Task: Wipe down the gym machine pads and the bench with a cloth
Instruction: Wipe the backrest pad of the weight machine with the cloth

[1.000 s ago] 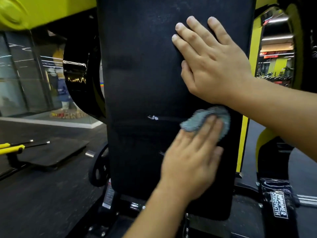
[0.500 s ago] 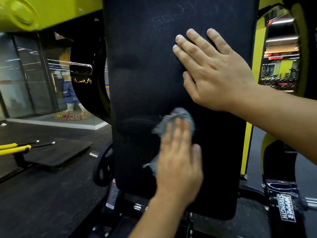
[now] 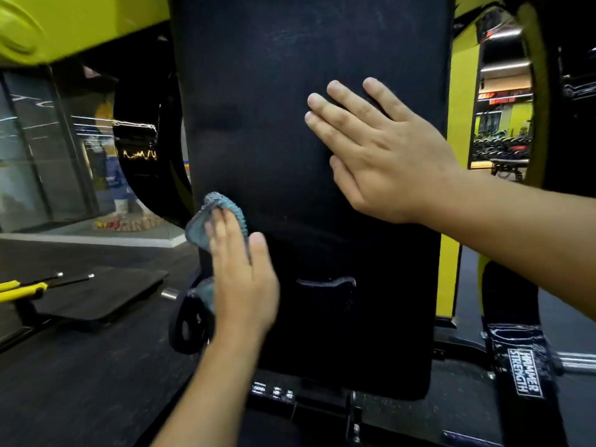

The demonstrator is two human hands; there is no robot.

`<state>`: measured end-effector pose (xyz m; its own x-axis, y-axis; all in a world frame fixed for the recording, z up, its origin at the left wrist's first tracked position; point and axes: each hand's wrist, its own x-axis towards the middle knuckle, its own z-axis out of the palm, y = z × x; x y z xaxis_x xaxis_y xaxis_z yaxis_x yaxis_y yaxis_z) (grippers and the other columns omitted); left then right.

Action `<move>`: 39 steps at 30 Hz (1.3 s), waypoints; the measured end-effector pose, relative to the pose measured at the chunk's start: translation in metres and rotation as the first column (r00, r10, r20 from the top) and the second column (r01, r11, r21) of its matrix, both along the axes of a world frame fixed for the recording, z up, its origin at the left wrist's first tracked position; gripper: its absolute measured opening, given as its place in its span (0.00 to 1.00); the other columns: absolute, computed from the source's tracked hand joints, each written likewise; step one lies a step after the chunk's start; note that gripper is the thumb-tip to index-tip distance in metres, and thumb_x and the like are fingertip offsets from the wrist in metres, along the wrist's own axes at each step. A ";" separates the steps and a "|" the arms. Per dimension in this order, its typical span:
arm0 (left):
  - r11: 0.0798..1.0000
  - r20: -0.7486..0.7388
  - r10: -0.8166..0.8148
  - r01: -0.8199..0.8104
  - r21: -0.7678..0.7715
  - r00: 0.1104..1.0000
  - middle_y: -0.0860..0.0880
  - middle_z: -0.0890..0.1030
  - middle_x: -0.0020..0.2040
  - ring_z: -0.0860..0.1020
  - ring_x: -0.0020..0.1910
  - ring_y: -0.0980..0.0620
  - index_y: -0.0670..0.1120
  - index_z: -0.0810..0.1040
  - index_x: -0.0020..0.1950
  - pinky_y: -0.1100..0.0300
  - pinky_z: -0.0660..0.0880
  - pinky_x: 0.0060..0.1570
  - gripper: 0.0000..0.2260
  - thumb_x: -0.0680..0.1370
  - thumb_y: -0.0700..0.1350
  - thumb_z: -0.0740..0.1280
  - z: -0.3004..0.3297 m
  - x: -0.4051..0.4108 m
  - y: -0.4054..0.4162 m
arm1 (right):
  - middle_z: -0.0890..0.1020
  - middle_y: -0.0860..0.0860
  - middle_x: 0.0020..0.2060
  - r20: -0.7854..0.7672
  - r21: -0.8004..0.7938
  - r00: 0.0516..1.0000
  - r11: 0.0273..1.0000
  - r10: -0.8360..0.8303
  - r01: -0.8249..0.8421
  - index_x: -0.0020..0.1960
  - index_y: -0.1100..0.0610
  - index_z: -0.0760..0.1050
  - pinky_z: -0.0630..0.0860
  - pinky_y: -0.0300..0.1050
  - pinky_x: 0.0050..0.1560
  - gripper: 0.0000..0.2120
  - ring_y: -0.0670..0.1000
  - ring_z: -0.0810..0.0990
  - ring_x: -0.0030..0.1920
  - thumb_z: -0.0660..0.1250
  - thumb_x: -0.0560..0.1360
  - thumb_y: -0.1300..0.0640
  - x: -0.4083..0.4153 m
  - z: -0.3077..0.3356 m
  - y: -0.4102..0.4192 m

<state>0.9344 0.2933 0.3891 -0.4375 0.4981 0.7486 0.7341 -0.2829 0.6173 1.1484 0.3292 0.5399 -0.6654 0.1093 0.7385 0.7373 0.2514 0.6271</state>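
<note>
Meanwhile, left hand (image 3: 240,285) wiped the pad (image 3: 322,156) with the cloth (image 3: 206,221).
Flat fingers pressed cloth at eight o'clock; right hand (image 3: 387,159), fingers straight, braced the pad.

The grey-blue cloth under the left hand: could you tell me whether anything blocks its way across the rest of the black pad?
Only the right hand, resting flat on the tall black upholstered pad up and right of the grey-blue cloth; the pad below shows nothing in the way.

The scene holds one black back pad (image 3: 290,156), one blue-grey cloth (image 3: 200,227) and two bare hands: the left hand (image 3: 242,285) and the right hand (image 3: 387,156). One weight plate (image 3: 187,327) stands left of the pad's foot, and two yellow-handled bars (image 3: 19,290) lie far left.
</note>
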 end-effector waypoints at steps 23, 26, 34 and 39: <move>0.990 -0.061 -0.102 0.107 0.090 0.993 0.52 0.50 0.85 0.43 0.83 0.55 0.46 0.53 0.84 0.54 0.44 0.82 0.28 0.85 0.53 0.52 -0.022 0.098 -0.008 | 0.60 0.54 0.82 0.005 -0.027 1.000 1.000 0.006 -0.006 0.82 0.58 0.59 0.49 0.61 0.82 0.29 0.56 0.54 0.83 0.49 0.84 0.50 -0.002 -0.001 -0.003; 0.976 -0.362 -0.159 0.202 0.084 0.919 0.50 0.52 0.85 0.50 0.84 0.50 0.45 0.56 0.84 0.51 0.50 0.82 0.26 0.87 0.49 0.55 -0.045 0.163 -0.021 | 0.59 0.54 0.82 0.011 -0.036 1.000 0.999 0.014 -0.014 0.83 0.58 0.58 0.49 0.60 0.82 0.28 0.56 0.54 0.83 0.49 0.84 0.50 0.001 0.000 -0.002; 0.989 -0.438 -0.057 0.110 0.097 0.897 0.47 0.60 0.82 0.59 0.82 0.51 0.40 0.61 0.82 0.48 0.57 0.81 0.25 0.84 0.37 0.58 -0.020 -0.006 -0.001 | 0.60 0.54 0.82 0.004 -0.055 0.999 0.998 0.033 -0.033 0.82 0.58 0.59 0.48 0.60 0.82 0.28 0.56 0.55 0.83 0.49 0.84 0.50 0.001 -0.001 -0.003; 1.000 0.026 -0.024 0.024 -0.001 0.999 0.58 0.47 0.84 0.43 0.82 0.60 0.50 0.50 0.85 0.58 0.44 0.81 0.25 0.87 0.46 0.51 -0.004 -0.041 -0.002 | 0.59 0.54 0.82 0.009 -0.047 1.000 0.999 0.016 -0.016 0.83 0.58 0.58 0.48 0.61 0.82 0.29 0.56 0.54 0.83 0.48 0.84 0.50 -0.001 -0.001 -0.004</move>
<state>0.8936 0.2917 0.3847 -0.4444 0.5097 0.7367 0.7111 -0.2994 0.6361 1.1474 0.3248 0.5388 -0.6744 0.1329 0.7263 0.7269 0.2924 0.6214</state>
